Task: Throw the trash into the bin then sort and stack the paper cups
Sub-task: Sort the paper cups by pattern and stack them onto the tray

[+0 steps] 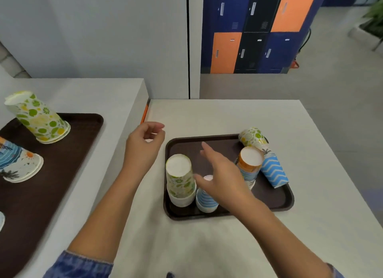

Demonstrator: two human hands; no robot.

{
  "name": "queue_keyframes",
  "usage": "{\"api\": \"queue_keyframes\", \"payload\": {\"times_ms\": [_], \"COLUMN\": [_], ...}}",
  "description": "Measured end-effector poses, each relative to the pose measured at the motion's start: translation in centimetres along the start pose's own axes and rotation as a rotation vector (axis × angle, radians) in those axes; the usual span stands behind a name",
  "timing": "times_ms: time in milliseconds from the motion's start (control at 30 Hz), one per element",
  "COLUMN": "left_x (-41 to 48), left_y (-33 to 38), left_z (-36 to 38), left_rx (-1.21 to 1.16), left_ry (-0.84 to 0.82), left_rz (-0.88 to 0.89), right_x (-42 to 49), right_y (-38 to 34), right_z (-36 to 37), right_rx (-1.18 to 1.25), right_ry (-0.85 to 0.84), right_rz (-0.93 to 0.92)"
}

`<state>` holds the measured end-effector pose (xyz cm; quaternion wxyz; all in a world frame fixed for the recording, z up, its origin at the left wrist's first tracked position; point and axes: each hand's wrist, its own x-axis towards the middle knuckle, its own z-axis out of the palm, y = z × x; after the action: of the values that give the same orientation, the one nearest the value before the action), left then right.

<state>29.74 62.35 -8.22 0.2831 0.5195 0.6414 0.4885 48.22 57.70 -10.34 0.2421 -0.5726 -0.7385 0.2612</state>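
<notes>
A white table [228, 116] fills the lower frame, with a neighbouring table [87, 91] at the left carrying a large dark tray [62, 153]. On that tray, two stacks stand mouth down: a lime-print stack [39, 120] at upper left and a beach-print stack [18, 165] below it.

A smaller tray [275, 201] sits in the centre right. At its left edge a lime cup stack [180, 180] stands upright, base up. Just beside it is a blue-wave cup [206, 201], also inverted. An orange-banded stack [248, 163] tilts with its base toward the upper left. A blue zigzag cup [273, 170] lies on its side, mouth to the lower right. A lime cup [251, 135] lies at the tray's upper right rim.

The right hand [219, 174] hovers over the blue-wave cup, fingers spread, grasping nothing. The left hand [145, 145] hangs loosely curled and empty.
</notes>
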Motion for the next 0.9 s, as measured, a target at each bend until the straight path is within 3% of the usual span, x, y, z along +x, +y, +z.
{"api": "queue_keyframes", "payload": {"times_ms": [100, 167, 267, 333, 400, 467, 567, 700, 800, 900], "left_x": [-0.1, -0.6, -1.6, -2.3, -3.0, -3.5, -3.8, -3.8, -3.4, -2.3], "left_y": [2.2, 4.0, 6.5, 7.9, 9.1, 10.2, 11.4, 11.8, 11.7, 12.0], "left_z": [1.7, 3.3, 5.9, 7.9, 10.0, 12.1, 14.9, 18.0, 19.6, 21.0], "left_rx": [-0.018, -0.040, -0.056, -0.060, -0.052, -0.017, 0.011, 0.151, 0.384, 0.776], "left_ry": [-0.042, -0.071, -0.089, -0.098, -0.116, -0.137, -0.165, -0.257, -0.372, -0.530], "left_rz": [0.102, 0.157, 0.221, 0.244, 0.246, 0.245, 0.235, 0.220, 0.294, 0.520], "right_x": [-0.9, -0.3, 1.3, 1.6, 1.0, 0.3, -0.1, -0.6, -1.3, -2.0], "right_y": [1.9, 5.1, 12.8, 17.8, 21.5, 24.4, 26.9, 28.4, 28.9, 28.2], "right_z": [-5.2, -7.9, -9.1, -7.9, -5.9, -4.2, -3.3, -4.5, -6.5, -9.2], "right_rx": [0.204, 0.211, 0.030, -0.108, -0.212, -0.260, -0.245, -0.004, 0.134, 0.290], "right_ry": [0.490, 0.621, 0.540, 0.344, 0.146, 0.057, 0.087, 0.123, 0.136, 0.185], "right_rz": [-0.146, -0.054, 0.259, 0.486, 0.597, 0.594, 0.521, 0.444, 0.361, 0.292]}}
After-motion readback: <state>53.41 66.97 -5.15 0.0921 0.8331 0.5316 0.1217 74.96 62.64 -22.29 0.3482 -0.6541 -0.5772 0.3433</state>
